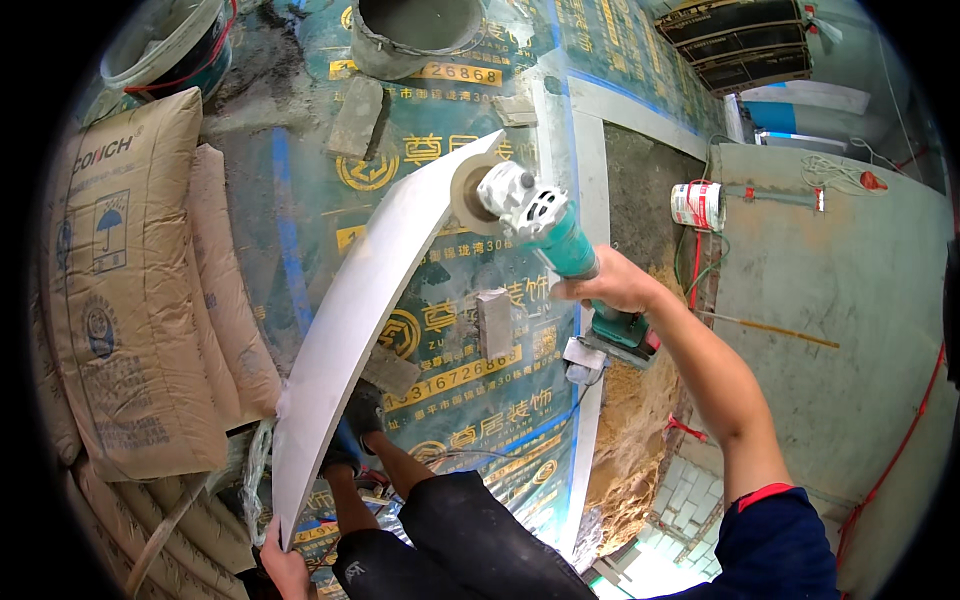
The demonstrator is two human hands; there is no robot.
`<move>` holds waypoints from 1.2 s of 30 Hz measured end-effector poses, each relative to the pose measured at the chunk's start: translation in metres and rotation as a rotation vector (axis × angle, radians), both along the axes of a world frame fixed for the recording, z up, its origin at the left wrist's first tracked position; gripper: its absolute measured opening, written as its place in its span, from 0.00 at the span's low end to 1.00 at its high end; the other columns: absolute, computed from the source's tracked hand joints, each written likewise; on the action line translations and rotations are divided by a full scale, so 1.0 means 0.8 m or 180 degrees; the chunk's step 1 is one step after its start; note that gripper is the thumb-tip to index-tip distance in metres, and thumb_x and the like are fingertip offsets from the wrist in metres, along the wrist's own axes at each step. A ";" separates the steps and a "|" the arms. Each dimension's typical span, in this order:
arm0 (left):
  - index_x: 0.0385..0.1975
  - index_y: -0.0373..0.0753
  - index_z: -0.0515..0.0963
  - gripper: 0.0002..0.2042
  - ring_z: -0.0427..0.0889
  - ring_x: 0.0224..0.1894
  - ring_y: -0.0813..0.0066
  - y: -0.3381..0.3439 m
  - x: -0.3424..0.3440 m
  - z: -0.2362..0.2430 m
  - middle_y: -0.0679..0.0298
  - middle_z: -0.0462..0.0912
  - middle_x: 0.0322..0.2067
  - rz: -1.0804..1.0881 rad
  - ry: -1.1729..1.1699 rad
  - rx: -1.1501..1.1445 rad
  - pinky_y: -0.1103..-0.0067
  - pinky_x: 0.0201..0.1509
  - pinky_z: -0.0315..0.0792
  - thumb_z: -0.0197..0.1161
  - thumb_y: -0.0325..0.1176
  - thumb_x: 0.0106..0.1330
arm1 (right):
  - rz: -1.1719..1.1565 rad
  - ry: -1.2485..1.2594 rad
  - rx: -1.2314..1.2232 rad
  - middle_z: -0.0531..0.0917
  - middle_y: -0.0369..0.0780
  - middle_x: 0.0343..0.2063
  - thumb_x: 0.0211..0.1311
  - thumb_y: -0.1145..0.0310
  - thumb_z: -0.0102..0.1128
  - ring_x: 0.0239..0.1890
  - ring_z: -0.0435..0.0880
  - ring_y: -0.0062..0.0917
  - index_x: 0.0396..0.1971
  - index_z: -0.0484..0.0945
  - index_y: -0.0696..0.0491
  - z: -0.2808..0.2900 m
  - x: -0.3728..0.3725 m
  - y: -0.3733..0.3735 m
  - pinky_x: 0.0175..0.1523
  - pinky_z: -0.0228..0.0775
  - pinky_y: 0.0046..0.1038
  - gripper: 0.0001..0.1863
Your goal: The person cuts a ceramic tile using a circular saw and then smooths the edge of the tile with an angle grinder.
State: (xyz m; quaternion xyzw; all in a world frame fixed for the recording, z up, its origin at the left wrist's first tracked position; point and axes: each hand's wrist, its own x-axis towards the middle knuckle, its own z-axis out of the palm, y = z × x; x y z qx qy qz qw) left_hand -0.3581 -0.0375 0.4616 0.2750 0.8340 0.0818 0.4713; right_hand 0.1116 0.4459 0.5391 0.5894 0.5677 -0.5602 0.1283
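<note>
A teal cordless angle grinder (567, 240) with a white-and-grey patterned head is in my right hand (622, 280), whose fingers wrap round its body. Its round disc (468, 192) is at the right edge of a long pale tile strip (340, 300), close to the far end; whether it touches is unclear. The strip runs from the near left to the middle of the view and looks bowed. At its near end my left hand (286, 568) grips the edge, with some fingers hidden.
Full brown cement bags (125, 290) are stacked at the left. Beyond stand a grey bucket (400, 60) and a white-rimmed bucket (165, 50). Grey blocks (494, 322) lie on the green printed floor film (450, 270). A white pail (697, 205) stands by the right wall.
</note>
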 end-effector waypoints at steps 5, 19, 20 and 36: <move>0.52 0.28 0.76 0.28 0.81 0.54 0.53 0.011 0.004 0.004 0.43 0.83 0.45 -0.0015 0.0008 -0.0094 0.73 0.59 0.69 0.42 0.11 0.48 | -0.0832 0.0026 -0.0040 0.75 0.34 0.19 0.53 0.60 0.72 0.19 0.73 0.18 0.27 0.74 0.53 0.004 -0.007 0.019 0.26 0.65 0.24 0.16; 0.52 0.28 0.76 0.29 0.82 0.53 0.54 0.017 0.006 0.007 0.43 0.83 0.43 0.0033 0.0075 -0.0215 0.73 0.58 0.69 0.41 0.11 0.46 | -0.0696 -0.0026 0.0037 0.77 0.33 0.20 0.52 0.59 0.73 0.20 0.75 0.18 0.28 0.76 0.53 0.007 -0.016 0.008 0.27 0.66 0.24 0.17; 0.52 0.28 0.76 0.29 0.82 0.53 0.54 0.015 0.006 0.008 0.43 0.83 0.43 0.0067 0.0048 -0.0203 0.73 0.59 0.69 0.41 0.11 0.46 | -0.0744 0.0013 0.0039 0.77 0.33 0.20 0.52 0.59 0.73 0.20 0.75 0.18 0.28 0.76 0.53 0.007 -0.017 0.006 0.27 0.66 0.24 0.16; 0.52 0.29 0.76 0.28 0.81 0.53 0.51 0.009 0.006 0.001 0.42 0.83 0.44 -0.0023 0.0117 -0.0145 0.72 0.58 0.70 0.43 0.12 0.48 | -0.0728 0.0039 -0.0020 0.74 0.33 0.20 0.52 0.60 0.72 0.20 0.74 0.18 0.28 0.75 0.53 0.000 -0.008 0.016 0.27 0.65 0.23 0.16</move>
